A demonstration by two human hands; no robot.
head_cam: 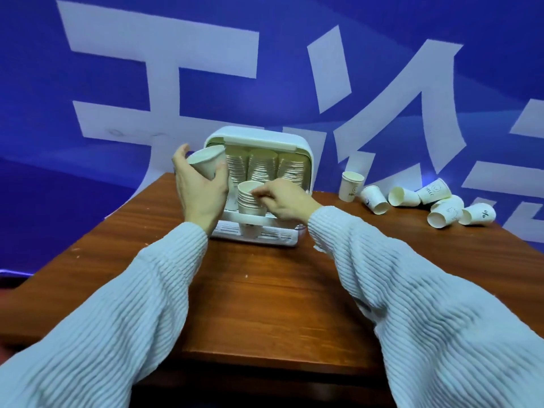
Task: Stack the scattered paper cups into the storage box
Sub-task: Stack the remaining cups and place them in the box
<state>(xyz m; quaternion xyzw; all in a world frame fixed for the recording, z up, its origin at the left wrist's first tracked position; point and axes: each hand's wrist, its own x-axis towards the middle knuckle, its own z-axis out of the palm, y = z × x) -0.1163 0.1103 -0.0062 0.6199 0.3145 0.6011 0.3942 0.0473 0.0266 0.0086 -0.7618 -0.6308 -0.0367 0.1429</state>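
A person in a pale ribbed sweater reaches over a brown wooden counter. In the middle of the frame, at the far edge of the counter, sits a white storage box with its front open. Inside it, at the back, three tall rows of stacked paper cups stand side by side.

The left hand is lifted up just left of the box. Its fingers and thumb are curled around one single cup, which is tilted with its open mouth facing up and to the left.

The right hand is at the front of the box. Its fingertips are pinched together on the rim of a short stack of cups that stands upright in the front of the box, behind a white bar.

On the right side of the frame, more loose cups are scattered on the counter. One of them stands upright nearest the box, and the others lie on their sides, close together, some touching. A few have small dark prints on them.

Behind it all is a blue wall with big white shapes on it.
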